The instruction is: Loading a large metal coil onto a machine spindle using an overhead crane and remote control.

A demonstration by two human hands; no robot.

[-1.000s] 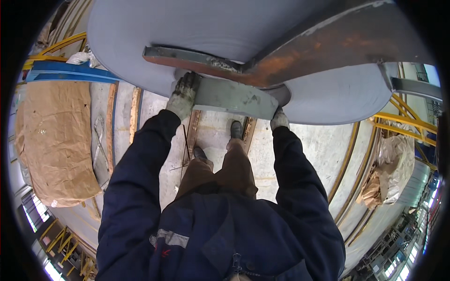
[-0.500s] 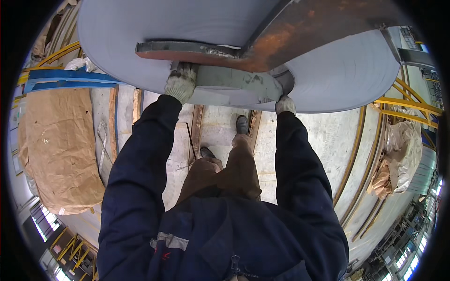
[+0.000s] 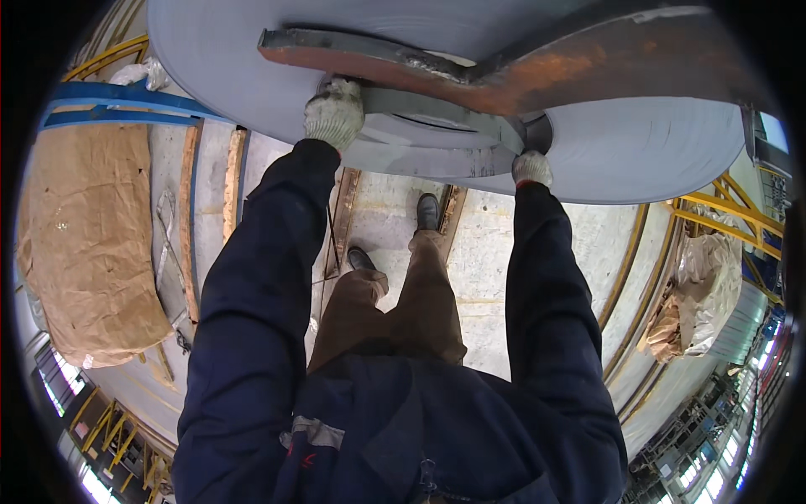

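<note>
Two gloved hands gripping the gray band at a big steel coil's mouth

One huge steel coil (image 3: 638, 143) is hanging over the concrete floor (image 3: 495, 252), a rusty hook arm (image 3: 588, 67) sitting in its bore. The left hand (image 3: 334, 113) and right hand (image 3: 531, 168) are curling their fingers closed around the gray band (image 3: 437, 155) along the coil's lower edge. Two paper-wrapped bundles (image 3: 80, 244) are flanking the open walkway.

head cam, left of the pair, fisheye | looks steeply down my own torso and legs to the concrete floor (image 3: 495, 252) | my gloved left hand (image 3: 334, 113) and right hand (image 3: 531, 168) up near top edge, close | steel coil (image 3: 646, 143) fills top | rim bends straight lines
</note>
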